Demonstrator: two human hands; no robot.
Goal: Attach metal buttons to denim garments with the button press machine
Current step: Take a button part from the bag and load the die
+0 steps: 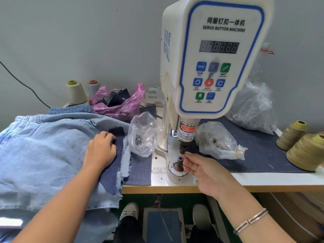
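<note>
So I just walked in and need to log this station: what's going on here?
A person sits at the white servo button machine. Their right hand reaches its fingertips to the dark lower die post under the press head. Their left hand rests on the light blue denim garment, which is not yet under the press.

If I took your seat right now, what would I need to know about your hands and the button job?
Left hand: fingers curled, resting on the jeans, holding them on the table.
Right hand: fingertips at the lower post of the button machine, just under the press head. Whether its grip holds a button is too small to tell.
Button bags sit on both sides of the machine.
Done: no attached button is visible.
Left: no denim lies under the press head yet; slide it there and press, fingers clear.
</note>
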